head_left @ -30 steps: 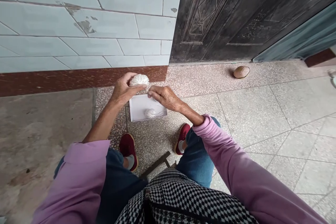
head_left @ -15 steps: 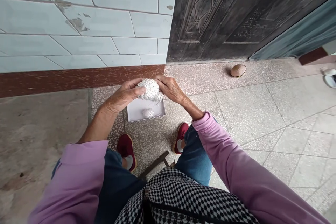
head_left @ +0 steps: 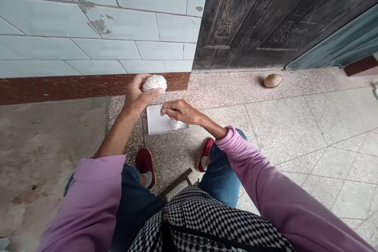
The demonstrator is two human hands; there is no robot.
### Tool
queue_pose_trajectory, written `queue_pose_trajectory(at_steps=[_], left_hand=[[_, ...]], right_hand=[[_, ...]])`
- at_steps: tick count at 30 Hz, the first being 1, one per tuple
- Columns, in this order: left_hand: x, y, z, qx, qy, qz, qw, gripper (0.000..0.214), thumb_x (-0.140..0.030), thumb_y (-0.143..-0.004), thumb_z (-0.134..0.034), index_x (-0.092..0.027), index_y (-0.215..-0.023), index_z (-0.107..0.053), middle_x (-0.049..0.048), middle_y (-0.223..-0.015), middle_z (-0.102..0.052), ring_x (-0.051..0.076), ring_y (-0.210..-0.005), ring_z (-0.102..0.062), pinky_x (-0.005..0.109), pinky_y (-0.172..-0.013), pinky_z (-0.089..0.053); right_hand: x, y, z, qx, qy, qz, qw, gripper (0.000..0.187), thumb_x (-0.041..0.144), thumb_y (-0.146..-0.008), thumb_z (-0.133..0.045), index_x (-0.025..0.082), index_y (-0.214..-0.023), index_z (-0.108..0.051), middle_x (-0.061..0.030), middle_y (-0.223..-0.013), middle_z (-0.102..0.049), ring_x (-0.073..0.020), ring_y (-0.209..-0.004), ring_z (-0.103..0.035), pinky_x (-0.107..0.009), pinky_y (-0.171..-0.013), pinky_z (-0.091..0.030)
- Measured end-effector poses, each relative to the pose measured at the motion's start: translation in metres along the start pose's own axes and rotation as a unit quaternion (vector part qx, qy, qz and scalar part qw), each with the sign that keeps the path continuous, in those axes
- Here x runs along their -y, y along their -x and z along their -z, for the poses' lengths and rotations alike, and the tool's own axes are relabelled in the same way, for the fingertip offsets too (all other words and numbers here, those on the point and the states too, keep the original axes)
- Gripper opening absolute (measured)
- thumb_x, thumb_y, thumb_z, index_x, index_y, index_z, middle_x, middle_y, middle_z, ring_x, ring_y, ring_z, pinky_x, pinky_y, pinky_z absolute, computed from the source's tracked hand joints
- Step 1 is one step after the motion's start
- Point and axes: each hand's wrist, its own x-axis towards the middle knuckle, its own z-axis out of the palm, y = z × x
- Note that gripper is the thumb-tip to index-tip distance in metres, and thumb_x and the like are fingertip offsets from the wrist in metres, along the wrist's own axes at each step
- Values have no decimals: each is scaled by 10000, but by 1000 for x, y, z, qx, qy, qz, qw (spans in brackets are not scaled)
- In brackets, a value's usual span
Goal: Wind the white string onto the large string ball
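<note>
Holding the ball (head_left: 155, 83): your left hand (head_left: 137, 96), thumb along its near side, fingers curved round its far left side and partly hidden.
Ball's place: up off the floor, far of the box and seen against the skirting; white, strands wound thick.
Right hand (head_left: 180, 112): over the box, near and to the right of the ball, apart from it; your fingers are bent and drawn close together, but you cannot tell from here whether they pinch a strand.
Box (head_left: 156, 121): white, shallow, on the floor beyond your feet.
Small ball (head_left: 175, 125): white, in the near right part of the box, partly covered by your right hand.
Shoes (head_left: 144, 165): red, one to the left and one to the right, both near of the box.
Frame (head_left: 177, 182): dark, between your legs.
Skirting (head_left: 44, 89): brown, along the foot of the wall (head_left: 132, 23), whose pale tiles are chipped.
Door (head_left: 265, 8): dark, far right.
Brown thing (head_left: 272, 80): rounded, on the floor just before the door.
</note>
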Motion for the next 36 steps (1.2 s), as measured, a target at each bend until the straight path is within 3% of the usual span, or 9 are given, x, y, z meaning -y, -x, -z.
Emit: queue_pose_trajectory(at_steps=[4,9,14,18,24,29,33,36], left_hand=[[-3,1,7,58,-70,27,995,590,-441,-632,-1187,-262,-1113,-896,71,-1105,-845,352,-1113,-778,404,-920,-646],[-15,12,4,194,11,97,976,502,-540,-730,-1181,-265,-1077,-946,89,-1005,-845,305,-916,-765,352,-741,-641],[-17,12,0,256,49,127,957,552,-587,-764,-1194,-220,-1101,-958,132,-1036,-847,299,-898,-788,354,-721,-692],[-18,13,0,270,66,146,949,622,-558,-755,-1206,-205,-1211,-974,162,-1112,-862,375,-1004,-857,423,-794,-761],[-17,15,-6,209,148,128,958,652,-526,-706,-1221,-228,-1205,-925,155,-1138,-867,426,-1112,-892,490,-889,-787],[-7,7,-9,110,190,79,972,724,-557,-672,-1216,-265,-1224,-848,112,-1196,-890,370,-1165,-872,435,-919,-752],[4,-2,-3,24,98,27,995,676,-493,-628,-1209,-280,-1106,-782,59,-1101,-855,289,-1049,-797,379,-880,-679],[5,-4,4,16,-29,1,999,642,-405,-584,-1172,-270,-1058,-760,42,-1080,-848,287,-1021,-781,400,-891,-672]], right_hand=[[8,-1,15,-59,-70,-4,996,407,451,-1342,-826,206,-1020,-788,63,-717,-562,-144,-710,-514,-297,-710,-426],[11,-2,45,-193,-87,-19,977,485,501,-1320,-816,250,-911,-752,58,-669,-462,-161,-797,-565,-347,-769,-455],[3,-4,50,-228,-94,-17,969,559,621,-1229,-865,288,-815,-690,36,-659,-480,-178,-851,-610,-376,-781,-482],[-7,-8,46,-239,-87,2,967,722,857,-1187,-751,314,-741,-585,33,-629,-442,-167,-877,-630,-384,-767,-446],[-16,-13,38,-213,-82,14,973,669,785,-1288,-735,281,-865,-611,35,-702,-535,-162,-719,-515,-326,-688,-446],[-15,-13,24,-161,-6,12,987,583,557,-1366,-732,228,-892,-648,-8,-794,-649,-177,-799,-606,-277,-750,-481],[-16,-9,5,-58,15,18,998,387,357,-1342,-750,192,-993,-763,13,-791,-682,-162,-793,-624,-278,-807,-493],[-18,-7,0,-1,-46,16,999,398,483,-1318,-810,187,-1053,-801,28,-771,-679,-146,-727,-581,-266,-727,-471]])
